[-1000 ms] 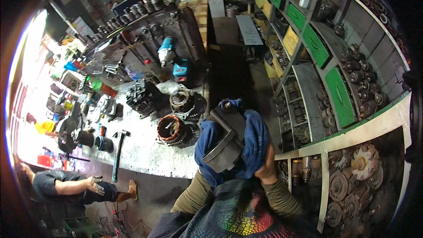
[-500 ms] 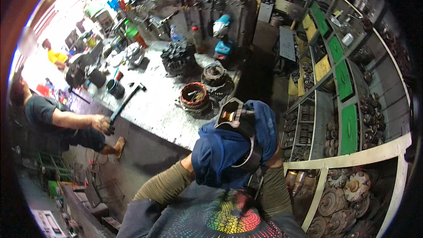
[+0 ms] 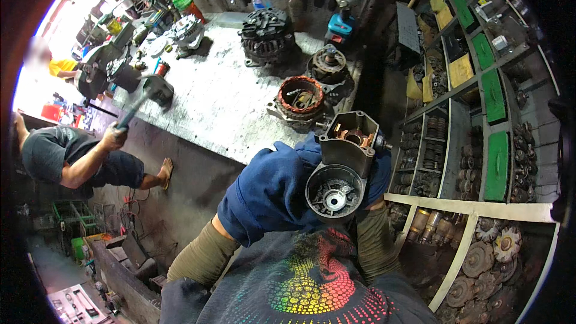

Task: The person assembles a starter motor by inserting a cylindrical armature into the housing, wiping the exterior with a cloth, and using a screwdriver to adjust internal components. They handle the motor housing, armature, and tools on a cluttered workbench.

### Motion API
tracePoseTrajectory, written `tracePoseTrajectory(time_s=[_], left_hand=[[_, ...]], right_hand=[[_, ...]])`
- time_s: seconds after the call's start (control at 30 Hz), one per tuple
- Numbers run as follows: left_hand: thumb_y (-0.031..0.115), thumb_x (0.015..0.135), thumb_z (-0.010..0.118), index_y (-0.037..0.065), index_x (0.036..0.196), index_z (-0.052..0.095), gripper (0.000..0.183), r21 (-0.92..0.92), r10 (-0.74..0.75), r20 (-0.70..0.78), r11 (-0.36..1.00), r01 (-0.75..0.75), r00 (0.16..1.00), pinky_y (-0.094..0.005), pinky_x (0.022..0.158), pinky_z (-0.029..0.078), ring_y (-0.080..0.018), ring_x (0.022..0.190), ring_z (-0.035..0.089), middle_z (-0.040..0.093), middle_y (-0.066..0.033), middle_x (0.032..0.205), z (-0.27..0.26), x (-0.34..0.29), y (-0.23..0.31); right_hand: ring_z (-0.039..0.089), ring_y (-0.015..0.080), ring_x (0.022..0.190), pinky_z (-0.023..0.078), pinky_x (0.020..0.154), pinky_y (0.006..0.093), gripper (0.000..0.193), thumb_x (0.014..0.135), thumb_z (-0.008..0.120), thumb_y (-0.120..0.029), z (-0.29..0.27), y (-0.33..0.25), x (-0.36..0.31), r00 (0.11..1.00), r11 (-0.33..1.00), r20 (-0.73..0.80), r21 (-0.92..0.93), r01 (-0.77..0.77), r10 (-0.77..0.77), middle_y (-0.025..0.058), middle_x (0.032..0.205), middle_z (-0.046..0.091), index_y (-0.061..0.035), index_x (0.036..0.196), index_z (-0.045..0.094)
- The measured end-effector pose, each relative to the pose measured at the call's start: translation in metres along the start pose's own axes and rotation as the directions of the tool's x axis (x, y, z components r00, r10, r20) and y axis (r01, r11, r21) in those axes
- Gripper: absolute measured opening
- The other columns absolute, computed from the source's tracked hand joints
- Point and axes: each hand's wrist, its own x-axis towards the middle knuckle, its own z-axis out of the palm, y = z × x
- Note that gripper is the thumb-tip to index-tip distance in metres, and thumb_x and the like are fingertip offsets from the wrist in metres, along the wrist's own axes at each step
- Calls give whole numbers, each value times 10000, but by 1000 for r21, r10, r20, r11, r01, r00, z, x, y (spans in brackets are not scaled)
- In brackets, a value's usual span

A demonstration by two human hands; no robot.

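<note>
In front of my chest is a dark metal starter motor housing [image 3: 336, 195]. Its round cup faces up and shows a pale hub; above the cup, a squarish chamber holds copper-coloured parts. A blue cloth [image 3: 270, 183] wraps around both sides of the housing and covers most of my hands. My left hand grips through the cloth on the housing's left. On the other side, my right hand holds it through the cloth. Just beyond, on the workbench [image 3: 222, 126], sit a copper-wound stator [image 3: 300, 94], a rotor in its end housing [image 3: 327, 63] and a dark alternator [image 3: 267, 36].
At left a co-worker swings a hammer [image 3: 135, 108] near the bench edge. A blue cordless driver [image 3: 342, 12] stands at the bench's far right. Shelves with green drawers [image 3: 497, 165] and stacked parts line my right. A grey bin [image 3: 138, 276] stands at lower left.
I have turned the housing so that its round cup now faces up towards me. The cloth has shifted left. The co-worker's hammer has moved, and the view has shifted left.
</note>
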Motion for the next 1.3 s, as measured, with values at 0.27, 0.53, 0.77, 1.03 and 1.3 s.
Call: tracePoseTrajectory(time_s=[0.27, 0.53, 0.77, 1.03, 1.3], left_hand=[[343, 707, 946, 52, 1118, 675, 573, 90, -183, -16, 979, 184, 983, -438, 830, 536, -392, 880, 672, 671, -171, 935, -16, -46, -21], [264, 920, 671, 2, 1319, 625, 480, 699, -282, 86, 700, 143, 956, -522, 1012, 440, -362, 1137, 647, 664, -178, 1313, 33, -78, -73], [320, 891, 735, 41, 1480, 540, 680, 10, -618, -203, 774, 633, 759, -454, 1218, 301, -349, 1382, 495, 573, -159, 1482, 27, -97, -80], [342, 954, 710, 42, 1542, 463, 705, -60, -457, -531, 860, 506, 714, -478, 1294, 208, -388, 1505, 366, 465, -183, 1584, 46, -126, -51], [356, 953, 716, 94, 1435, 593, 562, -22, -658, -555, 624, 781, 509, -491, 1263, 304, -329, 1412, 525, 612, -154, 1459, 27, -171, -32]], right_hand=[[664, 225, 1051, 535, 933, 357, 435, 1099, 546, -304, 24, 34, 6, 942, 870, 274, -395, 295, -195, 119, 1197, 690, 3, 1405, 587], [669, 329, 1224, 516, 1067, 423, 459, 953, 676, -171, 40, 35, 19, 901, 995, 425, -89, -51, 84, 186, 1340, 682, 47, 1351, 610], [547, 464, 1394, 422, 1179, 490, 526, 856, 611, -114, 74, 11, 41, 375, 631, 918, -215, 746, -131, 279, 1446, 609, 55, 1353, 644], [640, 430, 1217, 541, 1008, 490, 435, 820, 709, -141, 125, 41, 35, 157, 433, 967, -57, 900, -200, 232, 1250, 694, 30, 1216, 656], [509, 390, 1447, 378, 1245, 496, 640, 1048, 418, -323, 140, 96, 0, 447, 930, 878, 3, -367, 173, 249, 1570, 504, 42, 1574, 393]])
